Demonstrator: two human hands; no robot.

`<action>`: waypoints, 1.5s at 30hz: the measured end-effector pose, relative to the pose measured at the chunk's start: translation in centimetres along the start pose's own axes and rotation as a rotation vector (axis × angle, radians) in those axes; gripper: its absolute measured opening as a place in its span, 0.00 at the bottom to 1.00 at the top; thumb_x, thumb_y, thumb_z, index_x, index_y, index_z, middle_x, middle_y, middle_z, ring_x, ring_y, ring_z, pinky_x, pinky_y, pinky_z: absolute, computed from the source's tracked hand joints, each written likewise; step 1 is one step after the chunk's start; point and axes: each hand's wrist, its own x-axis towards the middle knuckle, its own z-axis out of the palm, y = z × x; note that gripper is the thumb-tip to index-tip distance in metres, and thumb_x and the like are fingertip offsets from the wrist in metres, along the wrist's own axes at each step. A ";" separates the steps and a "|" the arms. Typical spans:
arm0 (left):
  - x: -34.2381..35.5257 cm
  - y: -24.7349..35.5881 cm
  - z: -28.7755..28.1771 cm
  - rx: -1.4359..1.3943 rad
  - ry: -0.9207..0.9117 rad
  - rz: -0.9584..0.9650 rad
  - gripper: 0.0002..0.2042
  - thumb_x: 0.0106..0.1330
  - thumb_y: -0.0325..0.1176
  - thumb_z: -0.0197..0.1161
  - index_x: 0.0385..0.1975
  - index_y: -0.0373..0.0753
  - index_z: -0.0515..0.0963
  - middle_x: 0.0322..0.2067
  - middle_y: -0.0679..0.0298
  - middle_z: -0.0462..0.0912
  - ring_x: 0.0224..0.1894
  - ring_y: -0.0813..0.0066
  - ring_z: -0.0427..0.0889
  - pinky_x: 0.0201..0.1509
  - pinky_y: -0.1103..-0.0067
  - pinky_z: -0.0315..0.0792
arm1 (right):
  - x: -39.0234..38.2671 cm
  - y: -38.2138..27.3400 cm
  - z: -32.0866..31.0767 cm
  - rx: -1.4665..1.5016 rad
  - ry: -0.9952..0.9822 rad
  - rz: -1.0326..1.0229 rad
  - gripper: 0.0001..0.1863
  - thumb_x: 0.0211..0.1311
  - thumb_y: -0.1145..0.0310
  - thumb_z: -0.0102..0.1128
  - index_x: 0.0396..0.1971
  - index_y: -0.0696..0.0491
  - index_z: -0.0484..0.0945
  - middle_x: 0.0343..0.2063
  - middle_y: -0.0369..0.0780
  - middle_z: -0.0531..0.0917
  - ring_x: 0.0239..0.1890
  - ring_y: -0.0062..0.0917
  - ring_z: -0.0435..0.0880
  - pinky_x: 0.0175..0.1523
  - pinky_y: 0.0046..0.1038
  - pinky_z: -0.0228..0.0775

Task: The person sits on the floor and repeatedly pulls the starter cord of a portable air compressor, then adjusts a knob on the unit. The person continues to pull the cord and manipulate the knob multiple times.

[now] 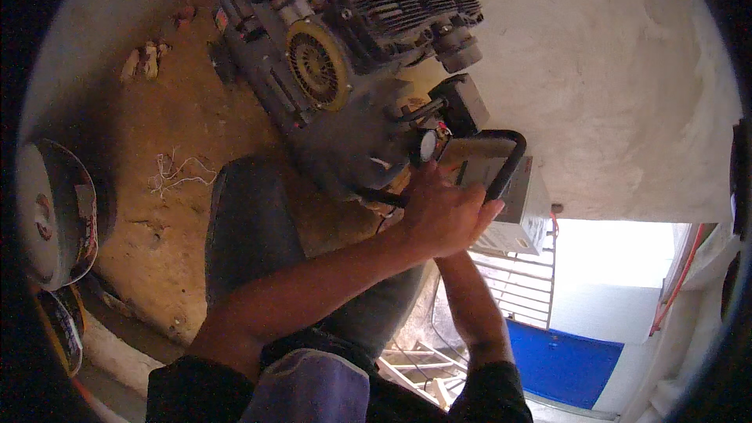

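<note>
A dark, dusty air compressor (345,133) stands ahead of me, with a ribbed pump head (407,12) and a round yellowish fan guard (317,65). My left hand (439,207) is bent at the fittings just below a round pressure gauge (428,145). Its fingers are curled, and whatever lies in them is hidden. Beside these fingers runs a bent black handle (513,158). Behind the left hand, my right hand (448,252) is mostly covered; its fingers cannot be made out clearly. A black box (462,103) sits above the gauge.
A pale box-shaped unit (529,207) stands against the wall beyond my hands. White string (182,172) lies on the brown floor. Round reels or tubs (47,215) stand at the far left. Right of me are a metal grille (521,290) and a blue panel (568,360).
</note>
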 end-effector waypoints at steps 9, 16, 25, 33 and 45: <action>0.1 0.7 -1.0 0.060 -0.247 -0.208 0.21 0.66 0.49 0.55 0.36 0.31 0.77 0.36 0.43 0.79 0.42 0.41 0.77 0.51 0.53 0.70 | -0.4 -1.1 2.3 -0.068 0.138 0.021 0.17 0.59 0.62 0.61 0.46 0.55 0.74 0.40 0.50 0.79 0.41 0.41 0.81 0.42 0.40 0.74; 0.5 -0.4 -1.4 -0.036 -0.486 -0.183 0.24 0.72 0.52 0.45 0.39 0.32 0.76 0.35 0.47 0.81 0.39 0.46 0.81 0.45 0.60 0.73 | -5.4 0.0 -0.2 0.066 0.195 0.377 0.24 0.60 0.59 0.61 0.52 0.56 0.71 0.49 0.56 0.75 0.47 0.49 0.78 0.49 0.45 0.72; 0.6 -2.6 -2.7 -0.279 -0.483 -0.337 0.20 0.76 0.50 0.41 0.29 0.39 0.67 0.22 0.65 0.62 0.25 0.72 0.64 0.30 0.74 0.60 | -22.5 -1.7 14.3 0.337 0.211 0.707 0.45 0.66 0.45 0.50 0.70 0.59 0.44 0.68 0.59 0.49 0.69 0.57 0.50 0.70 0.51 0.47; 0.8 -1.6 -3.2 -0.406 -0.515 -0.411 0.19 0.76 0.46 0.41 0.21 0.45 0.59 0.19 0.71 0.57 0.20 0.82 0.54 0.27 0.79 0.55 | -26.2 -8.1 9.4 0.571 0.063 0.844 0.53 0.63 0.38 0.50 0.69 0.63 0.37 0.65 0.69 0.45 0.65 0.65 0.55 0.67 0.52 0.53; 0.8 -0.3 -3.2 -0.330 -0.387 -0.454 0.18 0.75 0.47 0.43 0.26 0.41 0.64 0.21 0.64 0.68 0.24 0.72 0.67 0.32 0.74 0.66 | -9.7 2.7 11.9 0.469 -0.243 0.880 0.51 0.59 0.36 0.50 0.72 0.53 0.41 0.67 0.65 0.46 0.65 0.69 0.52 0.58 0.67 0.55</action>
